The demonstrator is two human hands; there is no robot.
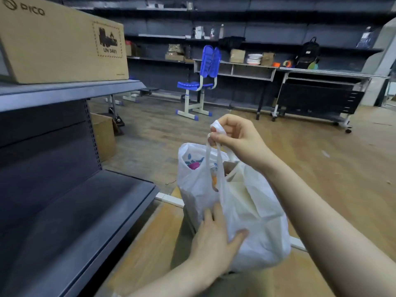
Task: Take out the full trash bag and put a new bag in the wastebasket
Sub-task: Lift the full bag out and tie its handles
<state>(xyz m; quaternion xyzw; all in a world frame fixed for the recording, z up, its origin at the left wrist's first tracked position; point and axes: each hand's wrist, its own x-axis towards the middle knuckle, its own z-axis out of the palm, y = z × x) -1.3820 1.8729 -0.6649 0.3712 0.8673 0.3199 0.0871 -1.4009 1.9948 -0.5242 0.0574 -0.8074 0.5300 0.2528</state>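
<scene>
While the left hand presses flat against the near side of the white bag, fingers spread and thumb splayed onto the plastic without closing round anything, the right hand is clenched above it, pinching both handle loops together between thumb and curled fingers. That bag hangs between the 2 hands, full — paper, something pink and a printed wrapper show through its open mouth. Its lower part hides whatever it sits in or over; I cannot tell if a wastebasket is beneath. Under it runs a wooden floor crossed by a white strip.

Just to the left stands a dark metal shelf, and on its upper tier a cardboard box marked PICO and UN 3481. Beyond the shelf's end sits a smaller open carton on the floor. Farther off — a blue chair beside a long desk, then wall shelving carrying small boxes, bottles and a black backpack.
</scene>
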